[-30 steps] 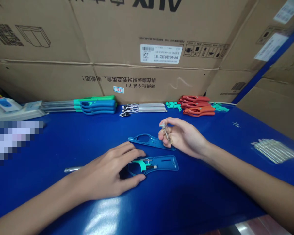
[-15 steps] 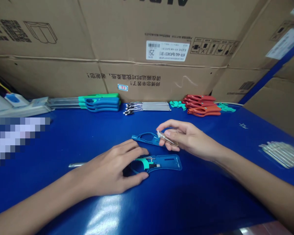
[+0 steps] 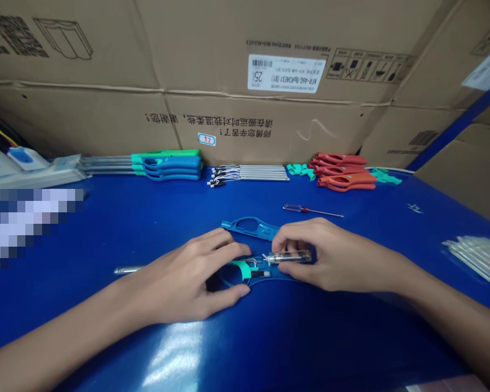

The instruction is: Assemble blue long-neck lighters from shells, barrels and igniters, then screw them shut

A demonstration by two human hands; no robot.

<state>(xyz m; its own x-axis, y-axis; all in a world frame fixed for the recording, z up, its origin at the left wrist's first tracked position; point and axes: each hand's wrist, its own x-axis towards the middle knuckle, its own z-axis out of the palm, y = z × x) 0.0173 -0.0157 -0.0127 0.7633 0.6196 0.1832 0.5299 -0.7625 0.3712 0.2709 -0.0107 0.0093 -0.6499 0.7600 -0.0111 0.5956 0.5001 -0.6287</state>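
Over the front end of a blue lighter handle half (image 3: 288,275) rests my left hand (image 3: 196,267), its fingers and thumb gripping the sides. That shell holds a green trigger (image 3: 242,269), a black igniter (image 3: 260,274) and thin wires. A metal tube (image 3: 127,270) sticks out left of the hand. My right hand (image 3: 329,253) is closed on a clear gas tank (image 3: 291,256) with a white valve end pointing left, just above the shell's rear part. Behind it lies the other blue handle half (image 3: 251,226), its right end hidden by my right hand.
A small screwdriver (image 3: 296,208) lies behind my right hand. Along the cardboard (image 3: 212,103) stand blue and green lighters (image 3: 173,166), metal tubes with wires (image 3: 263,173), green triggers (image 3: 300,170) and red handles (image 3: 343,171). Several clear tanks (image 3: 479,258) lie far right.
My right hand has brought the gas tank down and right, turning it level over the shell's rear. The screwdriver, hidden before, now shows. My left hand has stayed on the shell.
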